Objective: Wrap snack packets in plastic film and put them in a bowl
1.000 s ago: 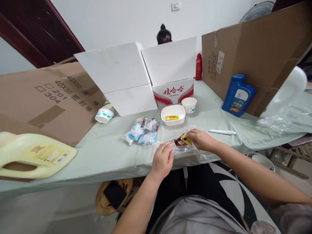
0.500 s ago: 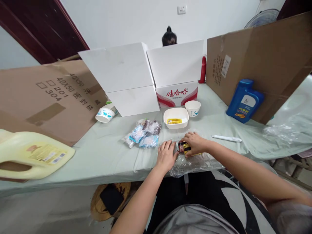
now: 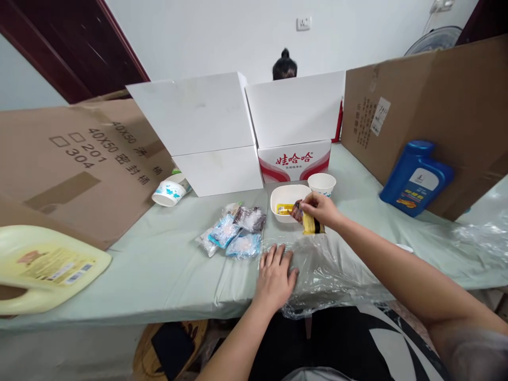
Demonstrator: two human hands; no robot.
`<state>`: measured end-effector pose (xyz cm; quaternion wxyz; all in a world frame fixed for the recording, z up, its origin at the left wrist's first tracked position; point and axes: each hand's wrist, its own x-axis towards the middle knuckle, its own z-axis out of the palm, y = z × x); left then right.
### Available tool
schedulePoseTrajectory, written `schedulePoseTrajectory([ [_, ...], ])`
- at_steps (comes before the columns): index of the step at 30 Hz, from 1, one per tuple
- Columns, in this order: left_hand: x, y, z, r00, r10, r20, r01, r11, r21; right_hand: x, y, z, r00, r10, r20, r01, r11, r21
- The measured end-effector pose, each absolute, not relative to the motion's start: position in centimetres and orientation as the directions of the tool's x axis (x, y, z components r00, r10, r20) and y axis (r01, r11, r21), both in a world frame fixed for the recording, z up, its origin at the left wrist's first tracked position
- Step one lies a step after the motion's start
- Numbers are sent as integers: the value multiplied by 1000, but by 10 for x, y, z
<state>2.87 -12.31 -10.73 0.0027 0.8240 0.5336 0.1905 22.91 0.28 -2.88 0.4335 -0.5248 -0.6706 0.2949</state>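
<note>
We note the right hand [image 3: 323, 209] at frame centre, fingers pinched around small glossy snack packets [image 3: 307, 219], one yellow with dark print, one dark brown; they hang just at the near rim of a white rounded-rectangular bowl [image 3: 286, 197]. A flat yellow sachet [image 3: 284, 209] lies inside the bowl. The left hand [image 3: 277, 273], lower centre, lies palm down with fingers spread, holding nothing, pressing a crinkled clear plastic bag [image 3: 335, 272] flat on the worktop [image 3: 159, 264], which is draped in pale green cloth.

Left of the bowl: a cluster of small translucent packets [image 3: 238, 230], blue and dark. Just right of the bowl: a white paper cup [image 3: 321, 183] with blue motif.

Writing: white carton [image 3: 294, 156] with red Chinese characters; brown corrugated cardboard [image 3: 79, 164], left of frame, printed "40X50", "201", "304". A blue plastic jug [image 3: 415, 179] with white label, right; a cream plastic jug [image 3: 43, 264], lower left, label unreadable.
</note>
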Motion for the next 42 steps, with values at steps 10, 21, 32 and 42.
schedulePoseTrajectory([
  [10,27,-122,-108,349,894,280,884,-414,220,212,87,-9,214,953,215,552,64,-831],
  [21,29,-123,-104,341,910,238,902,-388,191,246,-76,-90,-591,793,151,758,609,-233],
  [32,31,-117,-96,337,937,90,926,-347,149,295,-77,-86,-254,961,113,962,263,-74],
  [42,5,-103,-83,257,909,328,916,-338,217,294,-98,-103,-423,898,118,875,439,-204],
])
